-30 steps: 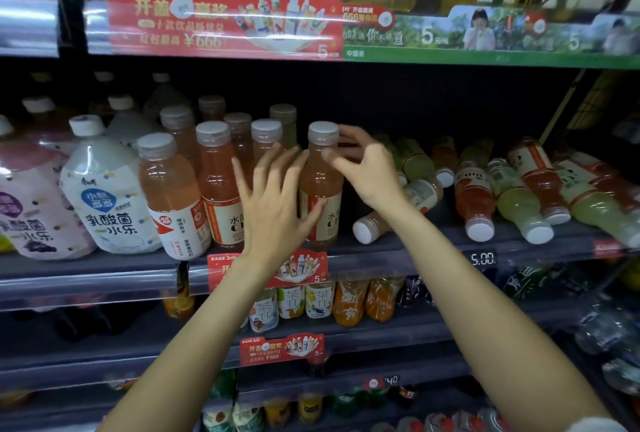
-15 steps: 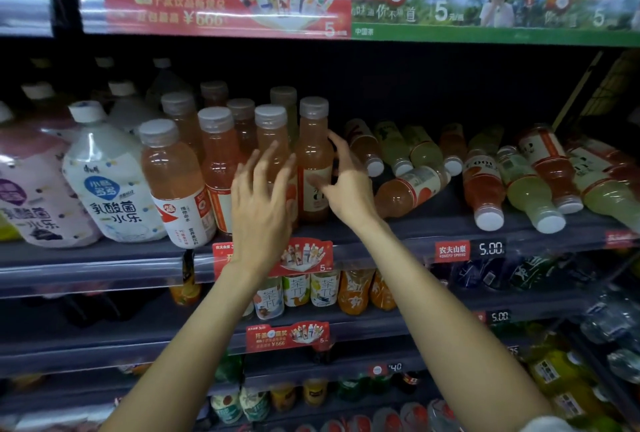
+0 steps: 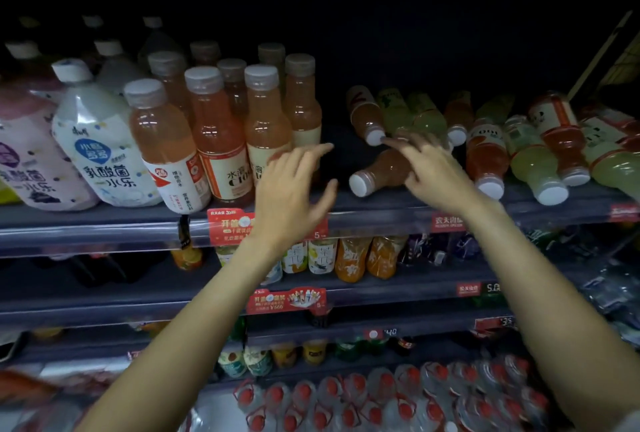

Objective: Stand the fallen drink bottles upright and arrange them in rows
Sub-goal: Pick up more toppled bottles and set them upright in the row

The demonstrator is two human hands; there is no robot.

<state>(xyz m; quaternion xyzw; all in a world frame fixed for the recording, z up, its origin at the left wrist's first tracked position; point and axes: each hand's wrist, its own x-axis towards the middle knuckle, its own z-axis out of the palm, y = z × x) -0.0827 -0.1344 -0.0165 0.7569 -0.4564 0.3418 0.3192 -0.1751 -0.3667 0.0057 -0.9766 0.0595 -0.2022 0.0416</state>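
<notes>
Left hand (image 3: 292, 194), fingers spread and holding nothing, hovers before the upright orange bottles (image 3: 221, 133) on the shelf (image 3: 381, 204). At its 3 o'clock, the right hand (image 3: 433, 171) lies with straight fingers on a fallen orange bottle (image 3: 375, 173), cap toward 8 o'clock. More fallen bottles (image 3: 530, 154) lie at 2 o'clock.

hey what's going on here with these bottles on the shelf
A person is tidying a shop shelf of drinks. The orange bottles on the left stand upright in rows, while the orange and green ones on the right lie tipped over. The right hand reaches over a fallen orange bottle near the shelf's front, apparently about to pick it up. The left hand hovers open beside the standing row, holding nothing.
</notes>
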